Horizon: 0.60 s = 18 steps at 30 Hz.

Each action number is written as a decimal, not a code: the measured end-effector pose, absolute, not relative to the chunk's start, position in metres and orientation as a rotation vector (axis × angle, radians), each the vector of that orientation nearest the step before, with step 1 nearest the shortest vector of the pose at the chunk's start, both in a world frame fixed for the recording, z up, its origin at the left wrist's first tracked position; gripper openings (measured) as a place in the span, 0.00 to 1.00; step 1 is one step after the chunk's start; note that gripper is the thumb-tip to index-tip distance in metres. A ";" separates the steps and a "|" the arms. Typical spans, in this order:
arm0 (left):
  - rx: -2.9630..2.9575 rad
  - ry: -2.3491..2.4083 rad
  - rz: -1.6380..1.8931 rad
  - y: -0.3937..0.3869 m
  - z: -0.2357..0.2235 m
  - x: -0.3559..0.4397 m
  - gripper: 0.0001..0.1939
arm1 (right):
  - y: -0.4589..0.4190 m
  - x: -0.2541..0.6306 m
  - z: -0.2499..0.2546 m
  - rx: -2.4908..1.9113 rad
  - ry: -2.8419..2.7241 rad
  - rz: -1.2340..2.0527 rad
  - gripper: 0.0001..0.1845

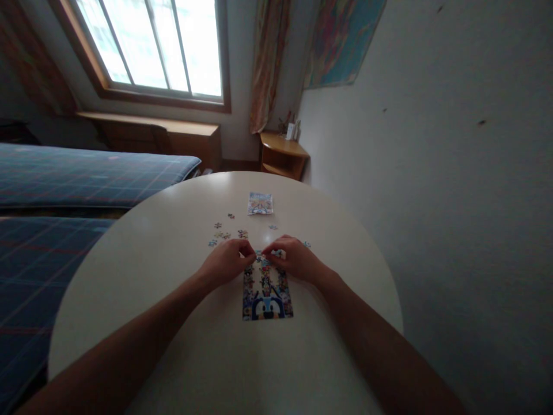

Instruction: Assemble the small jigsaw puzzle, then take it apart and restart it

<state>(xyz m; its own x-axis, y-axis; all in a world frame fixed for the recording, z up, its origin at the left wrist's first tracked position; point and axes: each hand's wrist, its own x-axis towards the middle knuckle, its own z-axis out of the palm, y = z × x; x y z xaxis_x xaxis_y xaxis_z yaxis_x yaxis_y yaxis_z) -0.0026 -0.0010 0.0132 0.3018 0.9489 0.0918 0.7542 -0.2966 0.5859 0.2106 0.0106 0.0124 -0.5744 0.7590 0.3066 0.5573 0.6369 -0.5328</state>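
Note:
A partly assembled jigsaw puzzle (268, 308) lies flat on the table, with a blue cartoon dog's face along its near edge and gaps in its far half. My left hand (228, 262) is closed in a pinch over the puzzle's far left corner. Opposite it, my right hand (296, 259) pinches over the far right part. A small light-blue jigsaw piece (259, 256) shows between the fingertips of both hands, which partly cover it. Several loose jigsaw pieces (219, 234) lie beyond my left hand, one piece (272, 227) beyond my right, and another piece (306, 244) beside it.
A small picture sheet (260, 203) rests on the round white table (345, 242) beyond the pieces. A plaid-covered bed (86, 178) stands to the left and a bare wall (453, 190) to the right. A wooden corner cabinet (283, 147) and a window (159, 46) are behind.

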 end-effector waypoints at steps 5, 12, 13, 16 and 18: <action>2.096 1.516 0.588 -0.003 0.012 -0.001 0.08 | 0.011 0.212 0.011 -1.003 -2.388 0.511 0.07; 2.110 1.512 0.578 -0.004 0.013 -0.002 0.09 | 0.011 0.210 0.011 -0.962 -2.444 0.526 0.07; 2.114 1.520 0.575 -0.004 0.013 -0.002 0.09 | 0.011 0.210 0.011 -0.963 -2.446 0.528 0.06; 2.117 1.550 0.565 -0.005 0.014 0.000 0.08 | 0.011 0.209 0.012 -0.954 -2.450 0.528 0.06; 2.127 1.558 0.553 -0.006 0.015 0.000 0.08 | 0.011 0.209 0.012 -0.946 -2.465 0.515 0.06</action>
<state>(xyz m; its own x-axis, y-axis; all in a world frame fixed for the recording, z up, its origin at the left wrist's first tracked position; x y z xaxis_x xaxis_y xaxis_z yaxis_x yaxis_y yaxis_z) 0.0004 -0.0059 0.0147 0.2839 0.9571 0.0576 0.7794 -0.2653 0.5676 0.2094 0.0113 0.0116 -0.6647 0.6959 0.2718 0.5291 0.6954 -0.4864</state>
